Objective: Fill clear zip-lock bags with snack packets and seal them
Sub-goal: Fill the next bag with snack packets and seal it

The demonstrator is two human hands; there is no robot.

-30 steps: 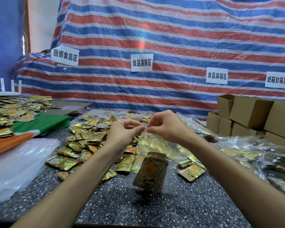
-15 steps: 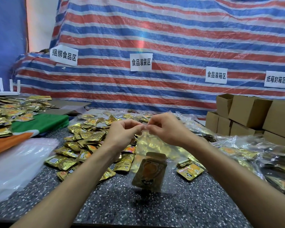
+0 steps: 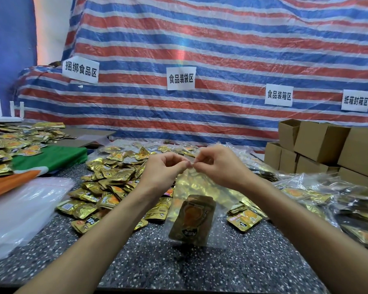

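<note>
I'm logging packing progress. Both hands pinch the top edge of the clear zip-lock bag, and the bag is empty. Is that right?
Not quite. The head view shows the clear zip-lock bag is not empty: one gold snack packet sits near its bottom. The rest stands: the left hand and the right hand both pinch its top edge.

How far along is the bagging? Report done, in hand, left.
Done: filled bags piled at the right. In hand: left hand and right hand pinch the top edge of a clear zip-lock bag holding a snack packet; whether sealed, cannot tell. Left: a heap of loose packets and a stack of empty bags.
</note>
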